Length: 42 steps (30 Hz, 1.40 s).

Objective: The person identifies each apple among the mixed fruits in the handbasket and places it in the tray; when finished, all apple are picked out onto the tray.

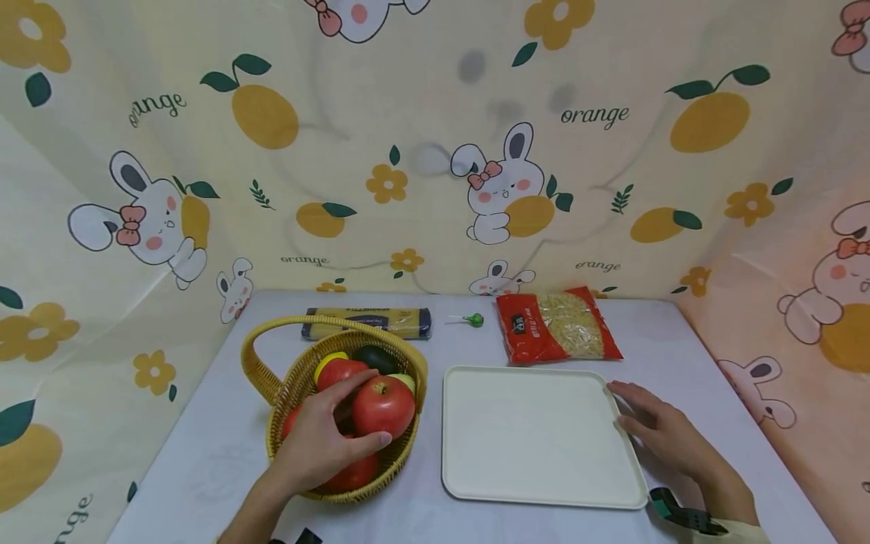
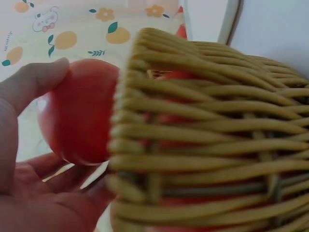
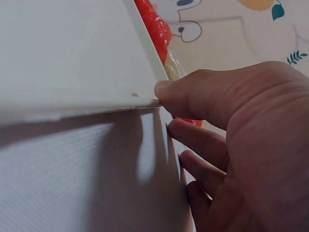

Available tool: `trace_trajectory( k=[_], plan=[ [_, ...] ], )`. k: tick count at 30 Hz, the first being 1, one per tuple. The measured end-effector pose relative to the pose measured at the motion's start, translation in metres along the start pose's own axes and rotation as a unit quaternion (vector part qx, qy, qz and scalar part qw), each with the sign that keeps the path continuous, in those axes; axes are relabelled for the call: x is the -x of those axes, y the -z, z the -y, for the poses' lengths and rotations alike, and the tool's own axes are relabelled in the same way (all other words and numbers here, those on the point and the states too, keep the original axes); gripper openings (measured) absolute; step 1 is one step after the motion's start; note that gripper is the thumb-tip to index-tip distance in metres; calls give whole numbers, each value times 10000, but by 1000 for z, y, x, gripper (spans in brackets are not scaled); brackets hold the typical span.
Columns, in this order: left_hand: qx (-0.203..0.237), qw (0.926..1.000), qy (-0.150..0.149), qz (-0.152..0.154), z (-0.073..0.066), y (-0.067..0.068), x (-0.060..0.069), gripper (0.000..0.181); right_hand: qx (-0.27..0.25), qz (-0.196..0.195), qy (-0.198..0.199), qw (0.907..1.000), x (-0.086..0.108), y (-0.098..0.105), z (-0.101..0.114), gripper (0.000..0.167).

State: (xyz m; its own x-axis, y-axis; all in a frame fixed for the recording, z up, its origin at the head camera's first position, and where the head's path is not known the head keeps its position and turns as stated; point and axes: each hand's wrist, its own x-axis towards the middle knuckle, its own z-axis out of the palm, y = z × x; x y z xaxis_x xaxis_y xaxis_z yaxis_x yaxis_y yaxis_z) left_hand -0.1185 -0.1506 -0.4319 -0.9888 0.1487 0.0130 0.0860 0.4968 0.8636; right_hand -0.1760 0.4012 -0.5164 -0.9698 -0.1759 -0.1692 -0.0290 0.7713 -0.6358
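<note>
My left hand (image 1: 316,438) reaches into a wicker basket (image 1: 370,487) and grips a round red pomegranate (image 1: 389,412), thumb on the near side and fingers on the far side. In the left wrist view the pomegranate (image 2: 79,113) shows between thumb and fingers, partly hidden by the basket wall (image 2: 212,130). Other red fruit (image 1: 353,474) and a dark green avocado-like item (image 1: 375,359) lie in the basket. My right hand (image 1: 669,434) rests at the right edge of a white tray (image 1: 537,438). In the right wrist view the thumb (image 3: 193,94) touches the tray's rim.
Behind the basket lies a yellow and dark blue pack (image 1: 401,323) of spaghetti. A small green-headed item (image 1: 474,320) sits to its right. Behind the tray lies a red and clear bag (image 1: 560,325) of pale dry food. Patterned cloth (image 1: 435,151) hangs behind the table.
</note>
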Motion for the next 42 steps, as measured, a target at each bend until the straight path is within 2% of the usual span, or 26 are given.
trace_trajectory(
  k=[4, 9, 15, 19, 22, 25, 28, 31, 36, 39, 42],
  plan=[
    [420, 9979, -497, 62, -2, 3, 3, 81, 52, 4, 23, 10000, 0, 0, -1, 71],
    [716, 9904, -1167, 174, -8, 4, 7, 82, 119, 33, 34, 9999, 0, 0, 0, 72],
    [888, 9813, -1605, 590, -20, -3, 5, 81, 158, 108, -95, 9998, 0, 2, 1, 74],
    [924, 9790, -1677, 703, -28, -10, 0, 81, 164, 84, -73, 9998, 0, 2, 1, 75],
    [853, 9804, -1651, 647, -32, -14, -1, 81, 155, 47, -42, 9999, 0, 1, 1, 75],
    [817, 9811, -1646, 610, -34, -16, 1, 81, 172, 47, -75, 9998, 1, 2, 1, 75],
    [801, 9801, -1663, 728, -36, -18, 4, 80, 178, 83, -143, 9997, 2, 2, 1, 77],
    [726, 9771, -1813, 845, -39, -24, 4, 78, 187, 97, -157, 9997, 1, 3, 2, 76],
    [879, 9724, -1872, 1078, -47, -43, -1, 77, 183, 110, -150, 9997, 1, 4, 2, 75],
    [1016, 9685, -1870, 1290, -57, -59, -8, 76, 180, 122, -165, 9996, 1, 4, 0, 75],
    [1040, 9631, -2007, 1464, -66, -76, -16, 76, 147, 128, -179, 9996, 1, 3, -1, 75]
  ],
)
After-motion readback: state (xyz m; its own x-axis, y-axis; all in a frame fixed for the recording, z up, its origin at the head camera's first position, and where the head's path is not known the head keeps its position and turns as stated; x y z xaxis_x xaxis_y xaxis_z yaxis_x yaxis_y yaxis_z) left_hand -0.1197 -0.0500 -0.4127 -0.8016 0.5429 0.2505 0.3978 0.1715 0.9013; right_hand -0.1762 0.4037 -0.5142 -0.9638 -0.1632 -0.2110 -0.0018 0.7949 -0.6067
